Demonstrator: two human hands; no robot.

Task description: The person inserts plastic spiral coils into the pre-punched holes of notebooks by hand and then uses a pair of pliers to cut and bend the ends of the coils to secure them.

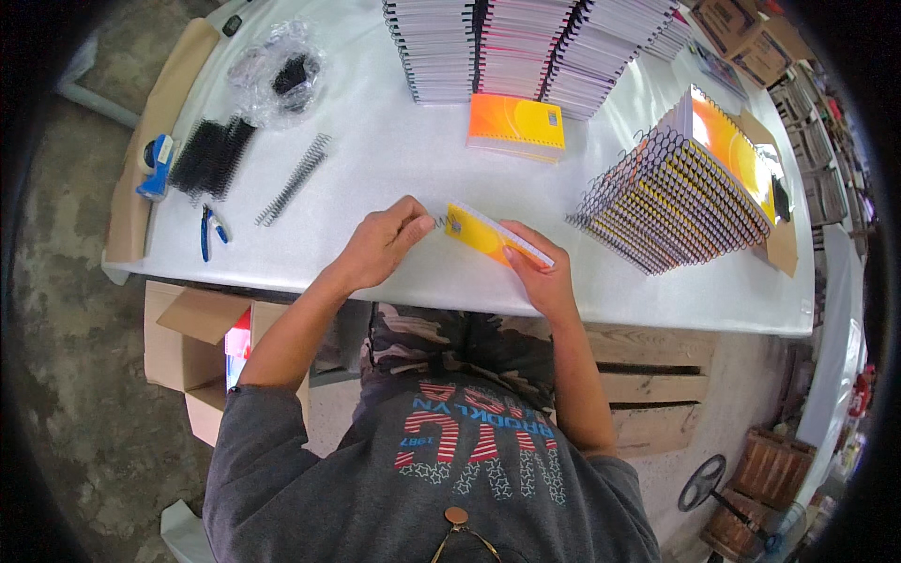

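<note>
Over the near middle of the table, my right hand [546, 274] grips a small yellow-orange notebook [485, 238] by its right end, thumb on the cover. The notebook is tilted, with its white page edge facing up and away. At its left end, a dark spiral binding coil [442, 223] runs from the notebook to my left hand [383, 249]. The left fingers are pinched on the coil's free end. How far the coil is threaded through the holes is too small to tell.
Loose black coils [212, 159], a single coil [293, 180], blue-handled pliers [212, 231] and a blue tape dispenser [157, 169] lie left. Ahead are a yellow notebook pile [516, 124] and tall spiral-bound stacks [432, 52]. A coil-bound stack [680, 188] stands right; an open carton [192, 342] sits below.
</note>
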